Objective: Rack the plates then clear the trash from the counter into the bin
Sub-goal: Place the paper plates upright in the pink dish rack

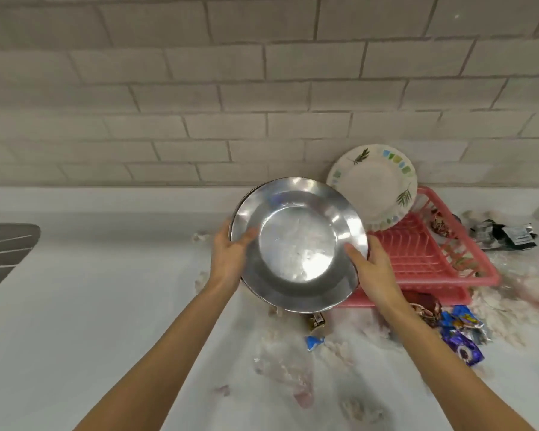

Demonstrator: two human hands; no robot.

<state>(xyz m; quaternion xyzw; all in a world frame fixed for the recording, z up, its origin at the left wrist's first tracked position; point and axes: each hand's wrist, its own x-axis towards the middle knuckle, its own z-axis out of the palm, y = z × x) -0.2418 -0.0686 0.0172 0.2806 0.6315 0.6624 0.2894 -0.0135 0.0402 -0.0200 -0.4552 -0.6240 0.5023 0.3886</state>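
Steel plate (pixel 297 242): I've got it tilted, raised over the worktop (pixel 91 306).
Left hand (pixel 231 256): gripping its left rim.
Right hand (pixel 369 270): gripping its right rim.
Pink rack (pixel 417 259): far-right, patterned plate (pixel 372 186) upright inside.

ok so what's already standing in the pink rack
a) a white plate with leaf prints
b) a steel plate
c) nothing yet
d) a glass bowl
a: the white plate with leaf prints stands upright at the back of the rack, while the steel plate is held in both hands, left and right, in front of the rack.
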